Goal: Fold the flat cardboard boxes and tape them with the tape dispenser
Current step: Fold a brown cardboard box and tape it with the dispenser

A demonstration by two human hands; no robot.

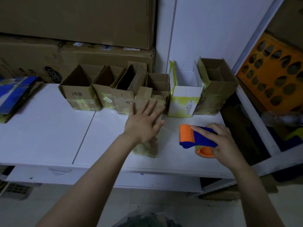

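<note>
Pressing on the taped cardboard box (148,149), the left hand (144,123) lies flat, fingers spread; the right hand (224,141) grips the blue-and-orange tape dispenser (196,138) on the white table (49,128).

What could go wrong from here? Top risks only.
1. The left hand only lies flat on the box, so it may slide or cave in under taping pressure.
2. That box sits close in front of the row of open boxes; a shove could topple them.
3. The right hand holds the tape dispenser near the front edge of the table, so it could drop.
</note>
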